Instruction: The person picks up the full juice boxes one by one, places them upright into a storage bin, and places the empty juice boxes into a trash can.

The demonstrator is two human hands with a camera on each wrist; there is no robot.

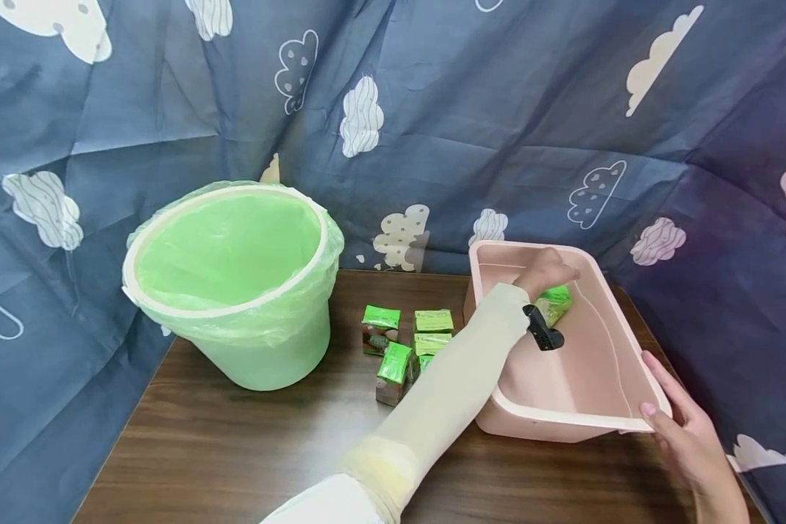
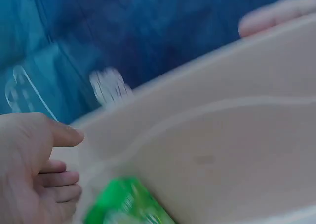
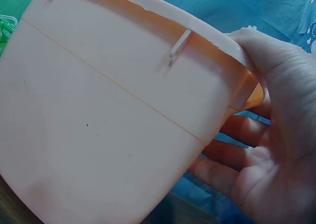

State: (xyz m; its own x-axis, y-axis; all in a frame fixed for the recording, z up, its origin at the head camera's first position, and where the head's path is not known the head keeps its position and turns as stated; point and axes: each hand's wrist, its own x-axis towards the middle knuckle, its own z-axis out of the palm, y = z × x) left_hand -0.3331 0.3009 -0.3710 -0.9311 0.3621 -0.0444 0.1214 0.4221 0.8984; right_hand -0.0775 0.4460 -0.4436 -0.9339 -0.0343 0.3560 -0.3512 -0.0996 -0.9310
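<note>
My left hand point(image 1: 546, 272) reaches over the far end of a pink plastic tub point(image 1: 605, 418). Just below it inside lies a shiny green packet point(image 1: 555, 302), partly covered by the wrist. The left wrist view shows the hand point(image 2: 29, 172) with loosely bent fingers and the thumb apart, beside the green packet point(image 2: 126, 204) and not closed round it. At the tub's near right corner, my right hand point(image 1: 691, 433) grips the rim, thumb on top. In the right wrist view its fingers are curled under the rim, along the outer wall of the tub point(image 3: 98, 125).
A green bin point(image 1: 288, 356) with a clear liner folded over its rim stands at the left. Several small green-topped boxes point(image 1: 393, 364) stand on the wooden table point(image 1: 236, 451) between bin and tub. Behind hangs a dark blue cloud-patterned cloth point(image 1: 465, 109).
</note>
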